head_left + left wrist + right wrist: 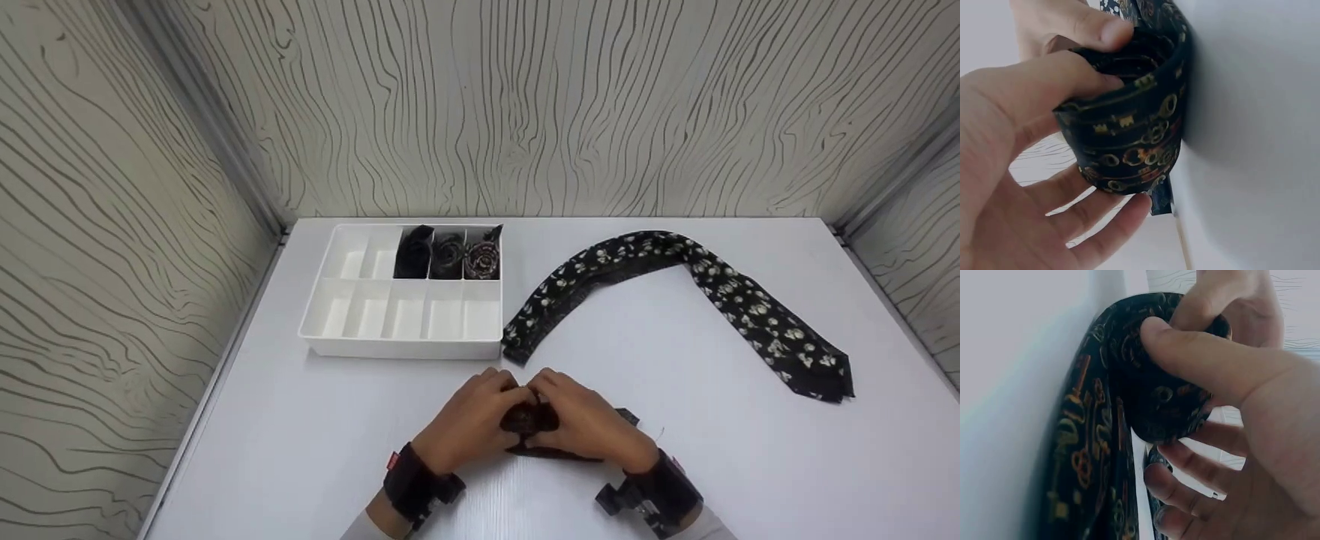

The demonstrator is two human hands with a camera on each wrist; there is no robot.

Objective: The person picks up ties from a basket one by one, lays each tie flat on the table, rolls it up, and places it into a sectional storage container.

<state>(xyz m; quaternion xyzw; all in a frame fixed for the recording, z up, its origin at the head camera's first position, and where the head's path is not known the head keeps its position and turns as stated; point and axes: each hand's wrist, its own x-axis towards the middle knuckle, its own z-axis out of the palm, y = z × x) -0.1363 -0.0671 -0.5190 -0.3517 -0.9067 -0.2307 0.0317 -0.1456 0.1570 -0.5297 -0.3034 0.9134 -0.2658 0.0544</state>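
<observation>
A dark necktie [1129,140] patterned with small keys is partly rolled up at the table's front middle. My left hand [472,416] grips one side of the roll, its thumb inside the rim and its fingers around the outside. From the other side my right hand [589,420] holds the same roll, with the thumb over its coiled edge. The unrolled part of the key-patterned tie [1081,444] trails to the right, partly hidden under my right hand in the head view.
A white divided tray [401,347] stands at the back left. Three rolled dark ties [448,256] sit in its back-right compartments. On the right, a black floral necktie [772,330] lies in an arch, one end near the tray's front-right corner. Wood-patterned walls enclose the table.
</observation>
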